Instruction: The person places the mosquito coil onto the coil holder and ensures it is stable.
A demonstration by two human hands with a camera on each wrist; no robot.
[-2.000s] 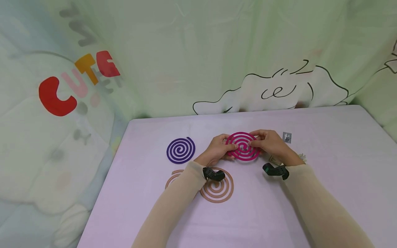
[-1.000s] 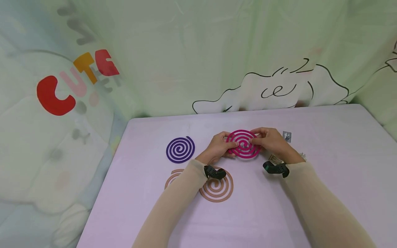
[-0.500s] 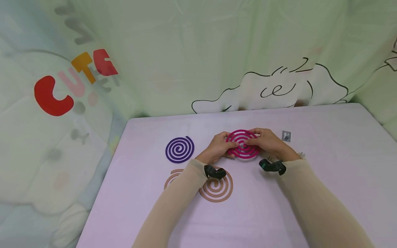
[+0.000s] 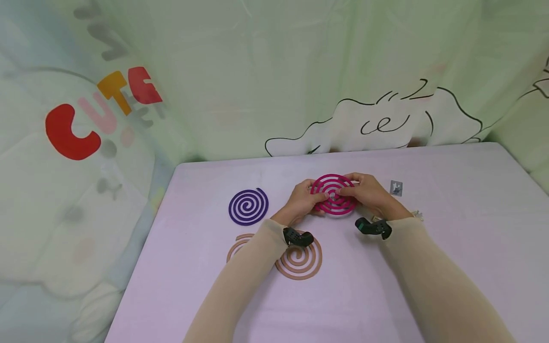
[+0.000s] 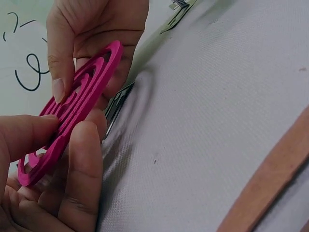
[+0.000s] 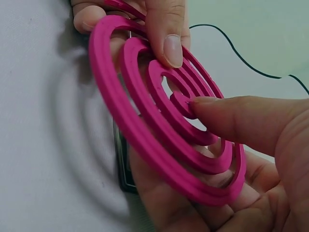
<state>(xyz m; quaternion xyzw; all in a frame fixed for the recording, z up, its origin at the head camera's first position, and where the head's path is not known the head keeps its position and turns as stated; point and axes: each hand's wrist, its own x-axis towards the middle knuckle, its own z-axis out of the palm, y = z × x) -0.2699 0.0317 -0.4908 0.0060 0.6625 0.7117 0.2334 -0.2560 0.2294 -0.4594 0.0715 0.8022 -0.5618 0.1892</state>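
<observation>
Pink coil [image 4: 332, 195]: held up over the table [image 4: 180, 271], nearer its far edge than its near one, casting a shadow on the surface.
My left hand [image 4: 302, 201]: gripping the coil's left side, thumb on the face, fingers curled beneath.
My right hand [image 4: 368, 191]: pinching the coil's right side, thumb tip close to the centre and near my left thumb.
Purple coil [image 4: 248, 207]: flat on the table, between my left hand and the left edge.
Brown coils [image 4: 298, 257]: two, flat, closer to the near edge than the purple one, both partly covered by my left sleeve [image 4: 242, 276].
Grey square [image 4: 396, 188]: on the table, just right of my right hand, towards the far edge.
Pale piece [image 4: 418, 216]: beside my right sleeve [image 4: 437, 267], mostly hidden; I can't tell what it is.
Wrist units [image 4: 298, 238]: black, one at each cuff.
Backdrop [image 4: 257, 71]: behind the far edge, coloured letters at left.
</observation>
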